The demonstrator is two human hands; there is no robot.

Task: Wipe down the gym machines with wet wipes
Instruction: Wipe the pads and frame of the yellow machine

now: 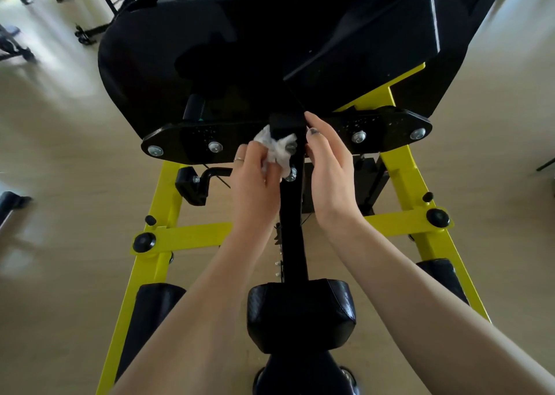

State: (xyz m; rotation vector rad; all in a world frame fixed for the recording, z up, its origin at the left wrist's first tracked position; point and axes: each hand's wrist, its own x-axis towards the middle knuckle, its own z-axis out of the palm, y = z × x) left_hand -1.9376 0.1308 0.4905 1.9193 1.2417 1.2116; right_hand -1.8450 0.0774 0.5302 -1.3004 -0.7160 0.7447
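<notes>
A black and yellow gym machine fills the view, with a black central post (292,214) running up from a padded black seat (301,313) to a black crossbar (384,130). My left hand (255,181) grips a crumpled white wet wipe (274,148) and presses it against the left side of the post near two silver bolts. My right hand (330,169) rests against the post's right side with fingers nearly straight, thumb tip on the post's edge.
Yellow frame rails (156,214) spread left and right below the crossbar, with black pads (150,313) on them. A large black shroud (240,49) rises behind. Other gym equipment (90,10) stands on the beige floor at the upper left.
</notes>
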